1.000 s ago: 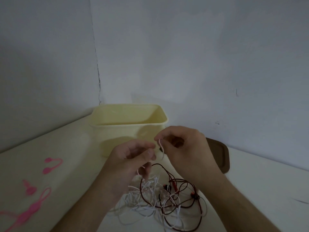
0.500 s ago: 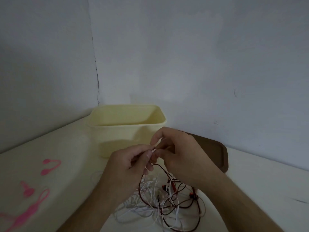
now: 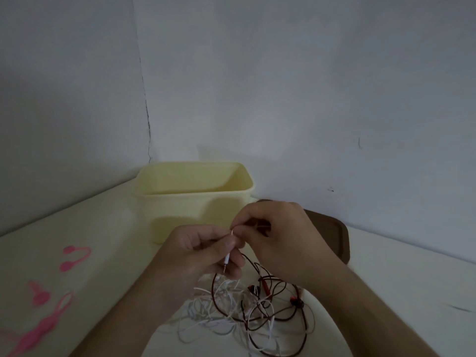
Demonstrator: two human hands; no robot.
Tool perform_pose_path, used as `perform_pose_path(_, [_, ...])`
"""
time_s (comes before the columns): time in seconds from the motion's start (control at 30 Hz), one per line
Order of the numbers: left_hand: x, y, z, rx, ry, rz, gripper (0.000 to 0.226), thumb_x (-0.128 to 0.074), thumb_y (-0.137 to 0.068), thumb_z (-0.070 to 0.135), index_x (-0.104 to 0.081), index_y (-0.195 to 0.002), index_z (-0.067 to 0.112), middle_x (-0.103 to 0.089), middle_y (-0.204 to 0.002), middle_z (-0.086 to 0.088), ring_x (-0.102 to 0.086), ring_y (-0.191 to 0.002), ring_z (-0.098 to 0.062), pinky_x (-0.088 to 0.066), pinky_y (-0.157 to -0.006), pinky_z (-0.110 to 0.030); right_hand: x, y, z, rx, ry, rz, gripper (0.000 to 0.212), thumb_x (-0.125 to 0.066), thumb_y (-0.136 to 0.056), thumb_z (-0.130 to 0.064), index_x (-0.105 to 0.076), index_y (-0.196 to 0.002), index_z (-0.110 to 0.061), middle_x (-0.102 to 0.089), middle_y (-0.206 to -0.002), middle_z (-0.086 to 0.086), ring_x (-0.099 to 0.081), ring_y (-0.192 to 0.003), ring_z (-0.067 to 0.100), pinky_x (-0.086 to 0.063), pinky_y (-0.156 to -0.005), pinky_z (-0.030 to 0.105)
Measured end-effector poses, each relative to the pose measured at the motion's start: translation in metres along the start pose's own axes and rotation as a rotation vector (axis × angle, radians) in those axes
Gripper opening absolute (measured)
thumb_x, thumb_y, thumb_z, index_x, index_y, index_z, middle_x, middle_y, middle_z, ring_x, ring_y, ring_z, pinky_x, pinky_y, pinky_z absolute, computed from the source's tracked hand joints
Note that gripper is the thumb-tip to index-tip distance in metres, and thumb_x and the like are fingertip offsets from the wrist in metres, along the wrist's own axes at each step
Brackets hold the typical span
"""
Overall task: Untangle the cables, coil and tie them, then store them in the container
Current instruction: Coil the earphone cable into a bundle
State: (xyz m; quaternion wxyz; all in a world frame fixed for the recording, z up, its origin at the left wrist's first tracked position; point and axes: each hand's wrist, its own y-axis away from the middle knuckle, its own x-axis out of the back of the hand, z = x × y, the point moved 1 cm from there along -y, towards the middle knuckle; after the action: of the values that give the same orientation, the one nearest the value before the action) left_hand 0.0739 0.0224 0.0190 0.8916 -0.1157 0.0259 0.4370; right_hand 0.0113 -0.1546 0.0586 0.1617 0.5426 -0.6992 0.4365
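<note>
Both the left hand [image 3: 203,251] and right hand [image 3: 278,235] pinch the white cable [image 3: 226,260]; a hard pull may tighten the tangle [image 3: 255,307].

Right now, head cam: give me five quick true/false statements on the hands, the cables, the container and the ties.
1. Both hands pinch the thin white cable near its plug end. True: left hand and right hand meet on it.
2. The pale yellow plastic container already holds coiled cables. False: no cables show inside it.
3. The dark red cable lies tangled with white cable on the table. True.
4. The pink silicone cable ties are wrapped round the cables. False: they lie loose to the left, apart from the tangle.
5. The brown lid sits on the container. False: it lies beside it, on the right.
</note>
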Motion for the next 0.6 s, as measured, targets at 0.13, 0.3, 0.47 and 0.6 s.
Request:
perform_pose_path(0.13, [0.002, 0.001, 0.007, -0.019, 0.295, 0.022, 0.017, -0.077, -0.075, 0.007, -0.081, -0.091, 0.001, -0.076, -0.088, -0.025, -0.076, -0.074, -0.03, -0.061, -0.061, -0.032, -0.006, 0.0, 0.002, -0.07, -0.122, -0.011, 0.023, -0.067, -0.102, -0.017, -0.075, -0.082, -0.025, -0.071, -0.074, -0.011, -0.066, -0.071, 0.006, -0.051, -0.065, 0.023])
perform_pose_path(0.3, [0.006, -0.003, 0.008, -0.121, 0.382, 0.193, 0.022, -0.069, -0.078, 0.007, -0.082, -0.096, 0.004, -0.078, -0.107, -0.025, -0.079, -0.097, -0.032, -0.066, -0.068, -0.034, -0.025, 0.004, -0.008, -0.055, -0.049, -0.149, 0.027, -0.058, -0.105, -0.014, -0.067, -0.08, -0.018, -0.073, -0.073, -0.001, -0.06, -0.06, 0.006, -0.043, -0.056, 0.019])
perform_pose_path(0.47, [0.007, -0.003, 0.004, -0.212, -0.066, 0.307, 0.023, -0.066, -0.094, -0.003, -0.079, -0.108, 0.01, -0.082, -0.104, -0.008, -0.079, -0.095, -0.022, -0.064, -0.06, -0.033, -0.026, 0.005, -0.012, -0.036, 0.022, -0.184, 0.024, -0.06, -0.105, -0.022, -0.068, -0.083, -0.023, -0.065, -0.067, -0.006, -0.06, -0.064, 0.011, -0.045, -0.057, 0.026])
perform_pose_path(0.6, [-0.001, -0.002, -0.004, -0.169, -0.315, 0.144, 0.043, -0.061, -0.099, -0.004, -0.084, -0.088, 0.031, -0.079, -0.082, 0.002, -0.073, -0.074, -0.01, -0.059, -0.055, -0.035, -0.013, 0.004, -0.014, -0.049, -0.005, -0.086, 0.022, -0.065, -0.101, -0.027, -0.069, -0.08, -0.024, -0.065, -0.066, -0.012, -0.061, -0.064, 0.008, -0.046, -0.056, 0.026])
